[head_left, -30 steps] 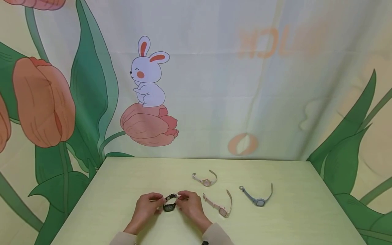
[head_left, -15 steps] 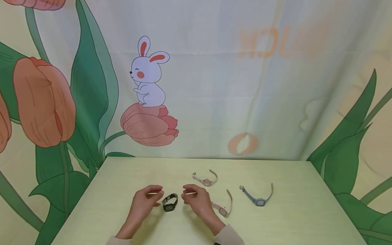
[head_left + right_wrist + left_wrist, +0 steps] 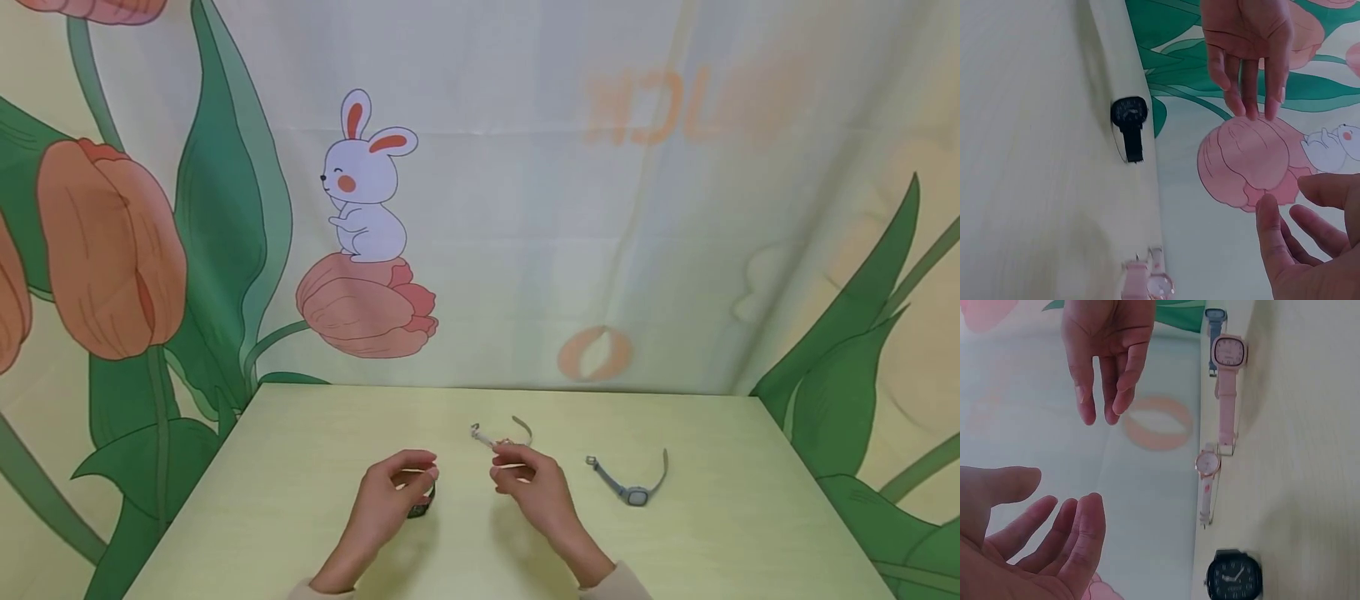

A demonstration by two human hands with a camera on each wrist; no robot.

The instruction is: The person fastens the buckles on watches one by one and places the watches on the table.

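Observation:
My left hand (image 3: 386, 504) is raised above the table with relaxed fingers, holding nothing; the black watch (image 3: 418, 508) lies behind it, partly covered in the head view. My right hand (image 3: 542, 497) hovers empty to the right, thumb apart from the fingers. It hides the pink watch in the head view and partly covers the white-strapped watch (image 3: 483, 436). In the left wrist view the pink watch (image 3: 1229, 352) and the black watch (image 3: 1234, 576) show clearly. In the right wrist view the black watch (image 3: 1129, 114) stands on the table, touched by neither hand.
The blue watch (image 3: 637, 497) lies on the pale table (image 3: 720, 467) to the right of my hands. Behind the table's far edge hangs a curtain (image 3: 510, 250) printed with tulips and a white rabbit.
Both hands have let go of the black watch and lifted away. Lately they have shifted right, the left in front of the black watch, the right over the pink one.

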